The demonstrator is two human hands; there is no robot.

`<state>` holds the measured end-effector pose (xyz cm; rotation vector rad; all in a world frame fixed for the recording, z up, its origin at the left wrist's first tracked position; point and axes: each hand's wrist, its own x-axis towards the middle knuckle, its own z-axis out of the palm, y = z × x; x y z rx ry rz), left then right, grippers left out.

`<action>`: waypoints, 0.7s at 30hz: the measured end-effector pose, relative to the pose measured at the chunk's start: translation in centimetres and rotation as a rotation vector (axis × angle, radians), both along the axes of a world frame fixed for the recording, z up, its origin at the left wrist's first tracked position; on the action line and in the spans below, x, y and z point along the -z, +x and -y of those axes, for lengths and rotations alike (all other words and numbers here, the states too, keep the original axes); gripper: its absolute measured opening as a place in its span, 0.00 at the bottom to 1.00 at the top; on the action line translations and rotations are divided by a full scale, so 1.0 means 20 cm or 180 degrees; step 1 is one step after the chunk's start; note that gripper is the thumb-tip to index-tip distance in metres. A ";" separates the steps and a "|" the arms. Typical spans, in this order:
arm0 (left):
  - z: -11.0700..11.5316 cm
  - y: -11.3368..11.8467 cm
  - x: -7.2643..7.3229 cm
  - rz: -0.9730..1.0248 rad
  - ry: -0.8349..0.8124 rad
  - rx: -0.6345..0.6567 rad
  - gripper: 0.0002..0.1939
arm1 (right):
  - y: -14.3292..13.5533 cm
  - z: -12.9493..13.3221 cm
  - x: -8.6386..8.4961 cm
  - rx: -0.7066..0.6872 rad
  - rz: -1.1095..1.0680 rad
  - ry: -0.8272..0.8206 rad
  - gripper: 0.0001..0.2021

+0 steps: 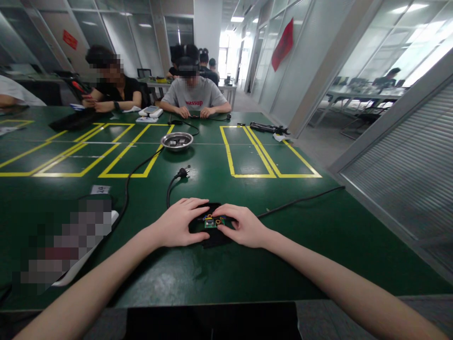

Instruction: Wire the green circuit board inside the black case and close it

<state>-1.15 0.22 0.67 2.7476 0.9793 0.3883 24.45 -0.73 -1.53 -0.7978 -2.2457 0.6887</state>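
A small green circuit board (211, 223) with copper-coloured rings lies over a black piece (214, 240) on the green table, between my hands. My left hand (180, 222) is at the board's left, thumb and fingers apart around the black piece's left side, with nothing gripped between them. From the right, my right hand (244, 225) curves its thumb and index finger onto the board's right part, closed on its edge. A black cable with a plug (183, 173) lies just beyond my left hand. Another black cable (300, 201) runs off to the right.
A metal bowl (177, 141) with small metal parts stands farther back. Yellow tape rectangles mark the green table (159, 278). A white power strip (85, 250), partly blurred, is at the left. A tripod (267, 128) lies at the back right. People sit across the table.
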 end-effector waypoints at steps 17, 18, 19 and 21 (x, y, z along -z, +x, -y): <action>0.00 0.04 0.02 0.0558 0.0294 -0.0245 0.13 | -0.01 -0.05 0.05 0.0392 -0.0201 -0.0026 0.12; 0.00 0.04 0.02 0.0559 0.0292 -0.0275 0.13 | -0.02 -0.05 0.05 0.0447 -0.0226 0.0006 0.12; 0.00 0.04 0.02 0.0559 0.0288 -0.0304 0.13 | -0.02 -0.05 0.06 0.0501 -0.0250 0.0032 0.11; 0.00 0.05 0.02 0.0554 0.0280 -0.0349 0.13 | -0.03 -0.06 0.05 0.0562 -0.0290 0.0059 0.09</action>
